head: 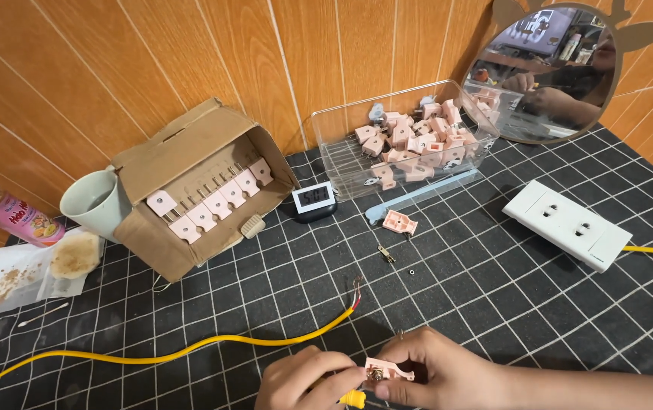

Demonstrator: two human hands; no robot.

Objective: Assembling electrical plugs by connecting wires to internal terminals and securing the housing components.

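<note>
At the bottom centre my right hand pinches a small pink plastic plug part with a metal screw in it. My left hand sits just left of it and grips a yellow-handled tool, its tip at the part. A yellow cable runs across the mat from the left, ending in bare red and copper strands just above my hands. Another pink part, a small metal clip and a tiny screw lie loose further up the mat.
A clear plastic bin holds several pink parts. A torn cardboard box holds a row of assembled plugs. Also here are a small digital display, a white double socket, a mug, a bottle and a mirror.
</note>
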